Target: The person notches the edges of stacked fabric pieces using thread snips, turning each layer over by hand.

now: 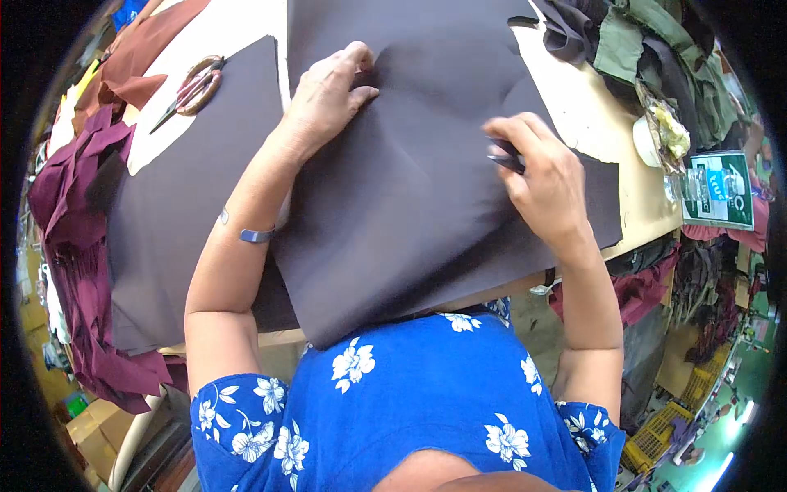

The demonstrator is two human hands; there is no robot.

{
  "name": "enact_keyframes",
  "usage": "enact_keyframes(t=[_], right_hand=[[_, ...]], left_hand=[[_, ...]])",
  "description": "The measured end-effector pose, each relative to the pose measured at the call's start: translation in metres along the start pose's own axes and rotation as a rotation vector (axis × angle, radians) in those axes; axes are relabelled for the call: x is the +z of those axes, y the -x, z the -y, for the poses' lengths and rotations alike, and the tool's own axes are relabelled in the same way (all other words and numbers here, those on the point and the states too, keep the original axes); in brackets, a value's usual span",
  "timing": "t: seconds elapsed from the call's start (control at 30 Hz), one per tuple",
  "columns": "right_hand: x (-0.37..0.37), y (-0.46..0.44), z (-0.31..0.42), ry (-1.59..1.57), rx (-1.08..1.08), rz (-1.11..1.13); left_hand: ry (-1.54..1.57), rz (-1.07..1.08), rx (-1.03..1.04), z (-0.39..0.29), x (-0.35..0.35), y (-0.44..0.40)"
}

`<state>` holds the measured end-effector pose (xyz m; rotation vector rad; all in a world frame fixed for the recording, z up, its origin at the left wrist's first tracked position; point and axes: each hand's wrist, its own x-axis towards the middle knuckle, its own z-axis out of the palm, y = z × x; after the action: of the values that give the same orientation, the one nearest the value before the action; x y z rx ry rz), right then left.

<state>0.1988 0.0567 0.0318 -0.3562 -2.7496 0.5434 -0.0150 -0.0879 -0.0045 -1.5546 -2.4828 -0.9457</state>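
Observation:
A large dark grey fabric piece (pixel 393 189) lies over the table in front of me, its near edge hanging against my body. My left hand (pixel 332 98) is at its upper left part, fingers bent, thumb and fingertips at the cloth; whether it pinches any is unclear. On the right, my right hand (pixel 541 176) is closed around a small black tool (pixel 507 156), held above the fabric. Most of that tool is hidden by the fingers. Another dark grey fabric piece (pixel 197 197) lies beneath my left forearm.
Scissors (pixel 199 86) with wrapped handles lie on the fabric at upper left. Maroon cloth (pixel 74 197) hangs over the left edge. At right are a white bowl (pixel 646 141), a clear bottle (pixel 697 184), a green sign (pixel 738 209) and piled green cloth (pixel 619 49).

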Motion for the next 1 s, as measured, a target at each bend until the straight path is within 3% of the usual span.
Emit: enact_keyframes(t=[0.03,0.13,0.23,0.33,0.37,0.4,0.47,0.6,0.63,0.73,0.8,0.87,1.0], right_hand=[[0.011,-0.01,-0.004,-0.234,-0.113,-0.041],[0.027,-0.037,0.006,-0.535,0.054,0.1],[0.046,-0.055,0.01,-0.629,0.068,0.111],[0.064,-0.064,0.008,-0.485,-0.015,0.082],[0.08,-0.067,-0.001,-0.453,-0.211,-0.098],[0.077,-0.066,0.002,-0.443,-0.142,-0.074],[0.063,-0.058,0.012,-0.434,-0.028,-0.019],[0.028,-0.048,0.027,-0.611,-0.089,-0.125],[0.02,-0.046,0.028,-0.69,-0.053,-0.146],[0.006,-0.049,0.02,-0.738,-0.042,-0.177],[0.006,-0.056,0.021,-0.611,-0.047,-0.103],[0.015,-0.068,0.023,-0.472,-0.117,-0.043],[0.057,-0.095,0.06,-0.392,-0.312,0.075]], left_hand=[[-0.016,0.031,-0.011,-0.005,-0.001,0.0],[0.011,-0.011,0.114,-0.004,0.007,0.006],[0.05,0.068,0.101,-0.004,0.009,0.008],[0.134,0.187,0.028,-0.002,0.004,0.005],[0.162,0.229,-0.006,-0.003,0.001,0.003],[0.267,0.208,0.005,0.0,0.004,0.004],[0.372,0.293,-0.176,-0.008,-0.005,0.003],[0.428,0.14,-0.23,-0.003,-0.048,0.015],[0.338,0.087,-0.113,0.008,-0.062,0.022],[0.319,0.146,-0.077,0.047,-0.111,0.05],[0.048,0.192,-0.163,0.078,-0.152,0.082],[0.024,0.147,-0.373,0.111,-0.185,0.123],[-0.312,-0.007,-0.617,0.18,-0.258,0.217]])
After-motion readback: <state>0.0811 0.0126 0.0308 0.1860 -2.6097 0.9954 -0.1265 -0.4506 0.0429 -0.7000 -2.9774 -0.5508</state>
